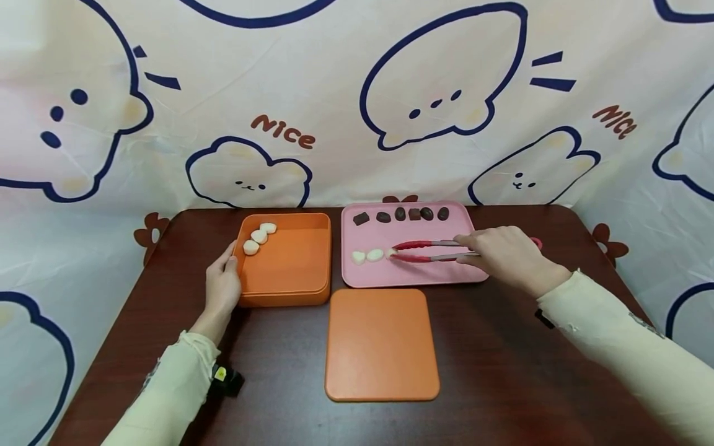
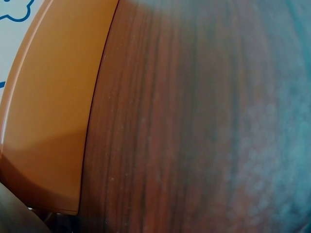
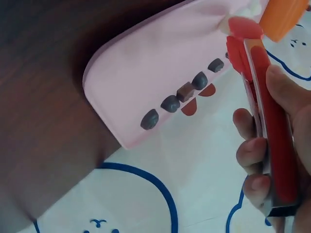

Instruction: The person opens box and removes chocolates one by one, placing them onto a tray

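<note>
A: Where is the white piece that is being worked on?

B: The white piece is found on the pink tray, at the right end of a short row, just beside two pale neighbours. The tips of the red tongs are set about it; whether it is firmly clamped cannot be told.

A: And how are the hands placed?

B: The tongs are gripped by the right hand, with the thumb laid on one side and the fingers curled against the other. The left wall of the orange box is touched by the left hand; how far those fingers are bent cannot be told.

A: How is the pinch best made?

B: The tips should be held low, on opposite sides of the piece, and closed gently, since a rounded piece may be shot out by a hard squeeze. The neighbours should not be caught.

A: Anything else to be minded?

B: The dark pieces along the tray's far edge should be avoided, so a straight lift seems safest. The box is best steadied meanwhile.
</note>
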### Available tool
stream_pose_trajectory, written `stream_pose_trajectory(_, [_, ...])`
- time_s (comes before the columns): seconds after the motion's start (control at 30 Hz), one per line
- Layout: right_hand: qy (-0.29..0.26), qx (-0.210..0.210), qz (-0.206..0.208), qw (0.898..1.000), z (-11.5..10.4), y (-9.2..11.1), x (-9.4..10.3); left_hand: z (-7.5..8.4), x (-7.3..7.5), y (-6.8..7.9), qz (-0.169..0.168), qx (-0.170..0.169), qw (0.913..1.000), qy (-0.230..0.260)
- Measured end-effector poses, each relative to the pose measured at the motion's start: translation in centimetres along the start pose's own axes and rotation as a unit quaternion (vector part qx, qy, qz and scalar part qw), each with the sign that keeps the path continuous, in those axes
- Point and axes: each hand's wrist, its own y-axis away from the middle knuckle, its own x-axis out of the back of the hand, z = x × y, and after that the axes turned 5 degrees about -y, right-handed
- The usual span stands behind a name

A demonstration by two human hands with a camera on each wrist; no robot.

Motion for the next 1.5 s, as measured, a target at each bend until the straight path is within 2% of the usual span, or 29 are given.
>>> stream_pose_trajectory(0.1, [-0.057,-0.058,-0.038,0.996,0.2,-0.1,0.5,0.1,0.0,-0.1,0.002,-0.003,1.0,0.003])
stream_pose_trajectory(0.2, [-0.129,-0.101,-0.077,0.984,0.5,-0.2,0.5,0.2,-0.1,0.0,0.002,-0.003,1.0,0.003])
stream_pose_trajectory(0.33, [-0.227,-0.115,-0.116,0.96,1.2,-0.1,0.2,0.2,-0.2,0.0,0.001,0.0,1.0,0.0])
stream_pose_trajectory(0.47, [-0.257,-0.11,-0.133,0.951,1.4,-0.3,-0.1,0.0,-0.2,-0.1,0.002,-0.001,1.0,0.0])
stream_pose_trajectory(0.6, [-0.245,-0.124,-0.136,0.952,1.2,-0.6,-0.3,0.0,-0.2,-0.1,-0.002,0.003,1.0,0.002])
stream_pose_trajectory(0.87, [-0.248,-0.118,-0.125,0.953,1.7,-0.9,-1.2,-0.1,-0.2,-0.2,-0.002,0.012,0.9999,0.0])
stream_pose_trajectory(1.13, [-0.261,-0.118,-0.118,0.951,2.3,-0.8,-1.1,0.1,-0.1,0.0,-0.004,0.011,0.9999,-0.005])
stream_pose_trajectory(1.5, [-0.289,-0.112,-0.079,0.948,1.6,-1.4,-1.6,0.0,-0.1,0.1,-0.007,0.008,0.9999,0.003])
